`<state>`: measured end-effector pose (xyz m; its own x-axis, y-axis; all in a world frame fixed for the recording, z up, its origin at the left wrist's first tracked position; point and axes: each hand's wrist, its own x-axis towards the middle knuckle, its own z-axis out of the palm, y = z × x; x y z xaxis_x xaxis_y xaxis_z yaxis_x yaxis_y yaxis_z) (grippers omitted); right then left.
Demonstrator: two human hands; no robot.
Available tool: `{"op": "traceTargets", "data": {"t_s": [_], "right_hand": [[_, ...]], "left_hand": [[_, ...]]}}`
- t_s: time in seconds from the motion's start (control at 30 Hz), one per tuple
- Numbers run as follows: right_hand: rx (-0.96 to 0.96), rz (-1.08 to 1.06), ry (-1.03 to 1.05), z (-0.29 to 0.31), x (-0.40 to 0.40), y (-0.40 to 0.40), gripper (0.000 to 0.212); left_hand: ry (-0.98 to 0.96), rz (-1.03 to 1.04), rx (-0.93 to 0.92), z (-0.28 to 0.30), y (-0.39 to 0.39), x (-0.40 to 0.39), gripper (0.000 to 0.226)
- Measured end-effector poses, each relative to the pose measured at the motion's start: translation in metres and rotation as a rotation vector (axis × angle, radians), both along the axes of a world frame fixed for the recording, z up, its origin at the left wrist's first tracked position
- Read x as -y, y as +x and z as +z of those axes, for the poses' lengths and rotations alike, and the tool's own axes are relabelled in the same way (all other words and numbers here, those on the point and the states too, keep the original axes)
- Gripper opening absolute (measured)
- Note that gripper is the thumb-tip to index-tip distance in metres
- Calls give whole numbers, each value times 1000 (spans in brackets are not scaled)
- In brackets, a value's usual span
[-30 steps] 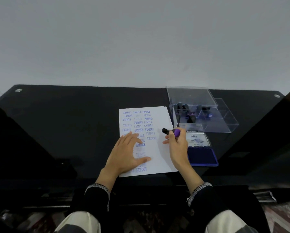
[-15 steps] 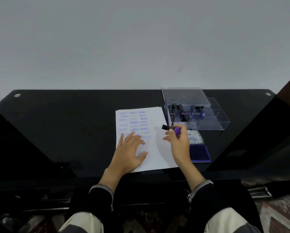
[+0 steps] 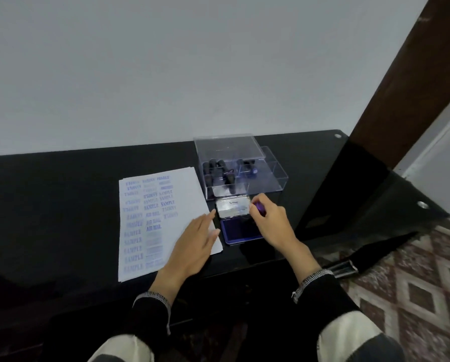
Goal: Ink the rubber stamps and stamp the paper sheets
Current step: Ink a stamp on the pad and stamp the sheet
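Observation:
A white paper sheet [image 3: 182,199] covered with several blue stamp prints lies on the black glass table [image 3: 62,205]. My left hand [image 3: 195,244] rests flat on the sheet's right edge, fingers straight. Right of the sheet sits an open ink pad [image 3: 240,229] with its silver lid [image 3: 233,208] raised. My right hand [image 3: 272,220] grips a purple-topped rubber stamp [image 3: 259,209] over the blue pad; the stamp's lower end is hidden by my fingers.
A clear plastic box [image 3: 244,176] with several dark stamps stands behind the ink pad, its lid open. A dark wooden door frame [image 3: 406,87] rises at the right. Patterned carpet [image 3: 414,283] lies beyond the table's right edge.
My right hand carried the stamp from above the paper rightward to the ink pad. My left hand slid to the sheet's right edge. The camera turned left.

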<state>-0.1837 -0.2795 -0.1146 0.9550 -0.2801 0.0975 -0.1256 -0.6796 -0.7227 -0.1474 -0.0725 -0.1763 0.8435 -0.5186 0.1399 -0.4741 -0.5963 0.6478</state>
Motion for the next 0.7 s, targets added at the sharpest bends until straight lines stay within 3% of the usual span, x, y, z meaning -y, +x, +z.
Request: {"op": "traceTargets", "data": {"t_s": [0.37,0.7], "right_hand": [[-105,91,-412,3,-4,5,23],[-140,57,-509,-10,-14,11,19]], "left_hand": [[138,22,140,-6,5,8,86],[150,40,190,-7,6,9,77]]}}
